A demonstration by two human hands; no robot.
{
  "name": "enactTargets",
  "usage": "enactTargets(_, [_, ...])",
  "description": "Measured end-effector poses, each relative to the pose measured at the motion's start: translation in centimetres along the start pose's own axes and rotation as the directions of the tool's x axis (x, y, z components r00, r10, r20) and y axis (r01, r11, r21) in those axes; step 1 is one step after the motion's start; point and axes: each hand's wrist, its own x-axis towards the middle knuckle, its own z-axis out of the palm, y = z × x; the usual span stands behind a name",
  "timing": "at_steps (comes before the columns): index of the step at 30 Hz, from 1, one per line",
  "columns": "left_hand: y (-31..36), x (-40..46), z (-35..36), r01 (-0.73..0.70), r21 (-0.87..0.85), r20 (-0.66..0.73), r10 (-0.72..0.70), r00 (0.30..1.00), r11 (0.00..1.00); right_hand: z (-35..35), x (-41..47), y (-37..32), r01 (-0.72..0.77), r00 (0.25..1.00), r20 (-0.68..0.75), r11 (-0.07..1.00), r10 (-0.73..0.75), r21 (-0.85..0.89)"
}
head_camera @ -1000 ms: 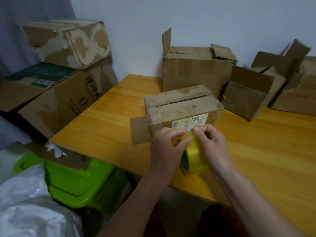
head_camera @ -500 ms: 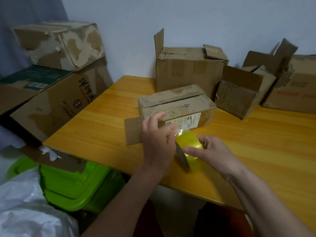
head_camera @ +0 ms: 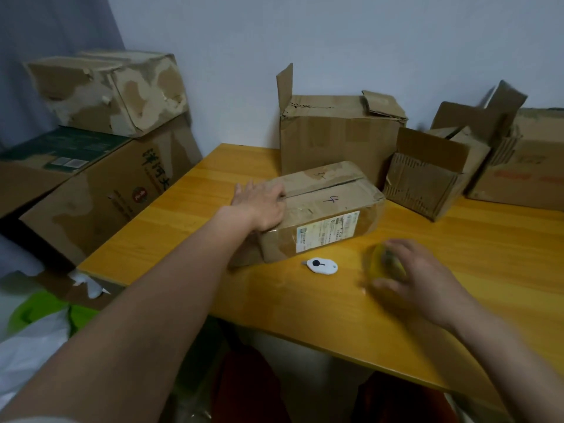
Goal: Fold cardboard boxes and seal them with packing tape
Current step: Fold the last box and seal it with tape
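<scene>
Left hand [head_camera: 259, 206] is laid flat on the near-left top corner of the small cardboard box [head_camera: 320, 209], fingers pretty much straight and pressing on the flap end, not gripping anything. Right hand [head_camera: 424, 285] is over on the right, near edge of the table, fingers curled round the yellow tape roll [head_camera: 385, 265]. It's motion-blurred, so the exact grip is hard to make out, but the roll sits in its grasp and looks to be down at the tabletop.

That box sits mid-table on the orange wooden table [head_camera: 457, 270], top flaps closed with a seam running along it, a "4" scrawled on top and a shipping label [head_camera: 328, 230] on the near side. Just in front of it lies a little white cutter [head_camera: 322, 265], between the box and the tape roll, touching neither.

Behind it stands a bigger open box [head_camera: 335, 138], with a torn open box [head_camera: 427, 178] to its right and another box [head_camera: 525, 166] at the far right. Off the table on the left is a stack of battered boxes [head_camera: 106, 141].
</scene>
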Motion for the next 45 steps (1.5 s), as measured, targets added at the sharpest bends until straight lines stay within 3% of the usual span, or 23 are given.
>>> enactTargets(3, [-0.9, -1.7, -0.6, -0.008, 0.019, 0.045, 0.007, 0.999, 1.0, -0.1, 1.4, -3.3, 0.055, 0.995, -0.094, 0.919, -0.02, 0.389])
enactTargets(5, [-1.0, -3.7, -1.5, 0.026, 0.035, 0.072, -0.029, 0.997, 0.999, 0.2, 2.7, -5.4, 0.042, 0.999, -0.042, 0.799, -0.021, 0.6])
enactTargets(9, [-2.6, -7.6, -2.6, 0.048, 0.159, 0.015, -0.051, 0.999, 0.986, 0.9, 6.2, -9.1, -0.058, 0.995, 0.094, 0.526, -0.042, 0.849])
enactTargets(11, [-4.6, -9.0, -2.3, 0.067, 0.056, -0.017, -0.066, 0.998, 0.996, 1.1, 8.0, -10.1, -0.108, 0.986, 0.151, 0.439, -0.065, 0.892])
enactTargets(15, [-6.4, -10.9, 1.0, 0.019, -0.405, 0.048, 0.001, 0.999, 0.914, 0.2, 10.4, -11.9, -0.156, 0.975, 0.21, 0.445, -0.074, 0.882])
enactTargets(18, [-6.1, -11.6, 3.7, -0.065, -0.467, -0.038, 0.053, 0.998, 0.882, 1.0, 10.8, -14.4, -0.166, 0.985, 0.169, 0.34, 0.021, 0.926])
enactTargets(21, [-5.4, -12.0, 4.5, -0.029, -0.676, -0.071, -0.026, 0.997, 0.736, 4.2, 10.3, -15.6, -0.11, 0.982, 0.031, 0.428, 0.187, 0.897])
enactTargets(23, [-5.3, -12.4, 4.5, -0.02, -0.766, -0.065, -0.047, 0.997, 0.642, 5.7, 9.5, -15.2, -0.014, 0.977, -0.084, 0.456, 0.195, 0.89])
enactTargets(26, [-5.6, -12.1, 5.0, -0.035, -0.813, -0.084, -0.059, 0.995, 0.582, 7.6, 8.4, -14.5, 0.147, 0.965, -0.23, 0.465, 0.126, 0.873])
enactTargets(29, [-5.9, -11.8, 5.5, -0.065, -0.815, -0.12, -0.059, 0.991, 0.576, 9.0, 7.2, -13.7, 0.296, 0.929, -0.37, 0.589, 0.005, 0.752])
enactTargets(31, [-6.0, -11.8, 5.7, -0.108, -0.813, -0.162, -0.043, 0.986, 0.572, 9.3, 7.2, -12.7, 0.381, 0.91, -0.392, 0.654, -0.138, 0.654])
enactTargets(34, [-6.7, -11.9, 6.5, -0.182, -0.748, -0.249, -0.016, 0.968, 0.639, 9.0, 8.3, -10.6, 0.486, 0.871, -0.336, 0.732, -0.36, 0.477])
enactTargets(37, [-7.1, -11.8, 7.1, -0.19, -0.713, -0.294, -0.042, 0.955, 0.675, 8.4, 8.8, -9.4, 0.577, 0.817, -0.264, 0.733, -0.513, 0.362])
enactTargets(39, [-6.9, -11.7, 7.5, -0.188, -0.691, -0.33, -0.073, 0.941, 0.698, 7.8, 9.0, -9.1, 0.588, 0.808, -0.219, 0.726, -0.548, 0.357])
enactTargets(41, [-6.5, -11.7, 8.0, -0.172, -0.642, -0.375, -0.111, 0.921, 0.747, 6.3, 9.2, -9.0, 0.561, 0.821, -0.084, 0.774, -0.564, 0.292])
enactTargets(43, [-6.0, -11.8, 8.3, -0.153, -0.593, -0.414, -0.136, 0.9, 0.791, 4.8, 8.9, -9.7, 0.514, 0.85, 0.08, 0.854, -0.52, 0.082])
enactTargets(45, [-5.3, -12.0, 8.6, -0.147, -0.566, -0.433, -0.14, 0.891, 0.812, 4.3, 8.6, -11.4, 0.458, 0.889, 0.072, 0.885, -0.453, -0.084])
